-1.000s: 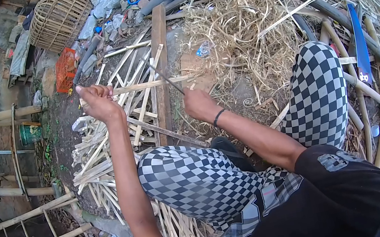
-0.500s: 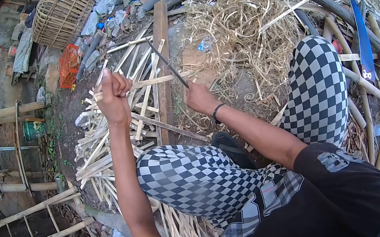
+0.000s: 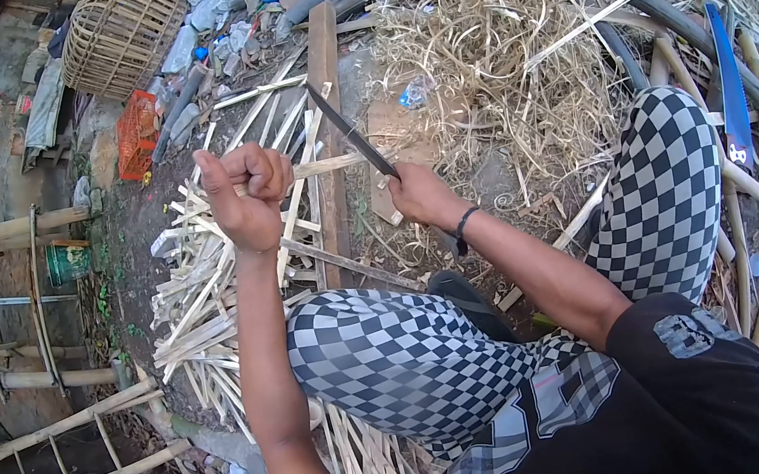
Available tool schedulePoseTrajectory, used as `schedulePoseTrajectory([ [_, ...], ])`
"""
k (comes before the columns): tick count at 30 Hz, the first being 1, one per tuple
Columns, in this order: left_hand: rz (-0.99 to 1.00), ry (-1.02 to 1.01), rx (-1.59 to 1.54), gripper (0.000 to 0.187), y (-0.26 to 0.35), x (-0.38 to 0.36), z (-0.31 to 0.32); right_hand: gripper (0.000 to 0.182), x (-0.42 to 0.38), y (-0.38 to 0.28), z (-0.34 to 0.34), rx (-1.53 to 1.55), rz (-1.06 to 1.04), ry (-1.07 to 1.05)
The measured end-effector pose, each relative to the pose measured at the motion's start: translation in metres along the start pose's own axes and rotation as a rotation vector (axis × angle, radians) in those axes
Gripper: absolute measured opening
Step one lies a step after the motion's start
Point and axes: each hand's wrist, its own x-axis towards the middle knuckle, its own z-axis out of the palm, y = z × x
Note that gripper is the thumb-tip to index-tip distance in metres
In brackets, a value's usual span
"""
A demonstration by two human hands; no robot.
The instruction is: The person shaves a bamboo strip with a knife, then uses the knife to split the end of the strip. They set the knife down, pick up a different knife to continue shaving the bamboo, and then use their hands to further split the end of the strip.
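The person sits low on the ground with knees up in checked trousers (image 3: 391,357), working over a heap of split bamboo. The left hand (image 3: 248,194) is raised in a tight fist, clamped round one end of a thin bamboo strip (image 3: 326,164) that runs level across to the right. The right hand (image 3: 420,197) is closed on the handle of a knife (image 3: 352,138), its dark blade angled up and away, edge laid against the strip near its far end. Held like that, the strip is stretched between fist and blade, which looks like the way to shave or split it along its length: one hand anchors, the other steers the edge.

Under the hands a wooden plank (image 3: 321,136) lies lengthwise among the slats (image 3: 208,298), maybe serving as a rest. Beyond it sits a big tangle of pale shavings (image 3: 488,45), just where trimmings would fall clear of the legs. A blue saw (image 3: 731,94) lies off to the right on bamboo poles, within reach. Further off at upper left stand a woven basket (image 3: 118,29) and an orange crate (image 3: 134,136), and bamboo frames (image 3: 5,303) lie along the left side
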Motion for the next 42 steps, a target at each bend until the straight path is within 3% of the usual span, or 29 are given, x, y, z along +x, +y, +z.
schedulePoseTrajectory([
  [5,0.152,0.203,0.0,0.071,-0.005,0.017,0.005,0.029,-0.029,-0.108,-0.063,0.09,-0.067,0.043],
  [8,0.183,0.242,-0.004,0.071,-0.002,0.027,0.012,0.028,-0.04,-0.138,-0.073,0.163,-0.092,0.092],
  [12,0.18,0.268,0.079,0.071,-0.012,0.038,0.04,0.026,-0.022,-0.083,-0.03,0.123,-0.104,0.042],
  [14,0.17,0.167,0.031,0.07,-0.013,0.041,0.032,0.026,-0.018,-0.072,-0.034,0.07,-0.073,0.042],
  [18,0.163,0.15,0.119,0.071,-0.019,0.052,0.039,0.027,-0.021,-0.086,-0.072,0.019,-0.075,0.038],
  [23,0.153,0.155,0.103,0.071,-0.017,0.051,0.036,0.027,-0.038,-0.127,-0.088,0.187,-0.221,0.274],
  [26,0.128,0.128,0.082,0.072,-0.012,0.051,0.044,0.029,-0.023,-0.082,-0.035,0.084,-0.086,0.215],
  [27,0.127,0.127,0.089,0.072,-0.012,0.049,0.048,0.03,-0.02,-0.058,-0.018,-0.074,-0.039,0.109],
  [30,0.164,0.114,0.255,0.072,-0.014,0.047,0.055,0.03,-0.019,-0.061,-0.028,-0.018,0.013,0.019],
  [34,0.14,0.143,0.197,0.073,-0.014,0.049,0.051,0.026,-0.029,-0.093,-0.061,-0.021,-0.132,0.066],
  [37,0.166,0.162,0.117,0.072,-0.012,0.045,0.039,0.022,-0.032,-0.108,-0.047,0.01,-0.167,0.14],
  [38,0.162,0.164,0.12,0.072,-0.011,0.044,0.038,0.02,-0.031,-0.103,-0.039,0.048,-0.2,0.208],
  [41,0.14,0.235,0.148,0.072,-0.008,0.037,0.036,0.024,-0.004,-0.036,0.0,-0.026,-0.113,0.143],
  [42,0.143,0.235,0.161,0.072,-0.007,0.037,0.033,0.025,-0.001,-0.042,-0.004,-0.035,-0.098,0.124],
])
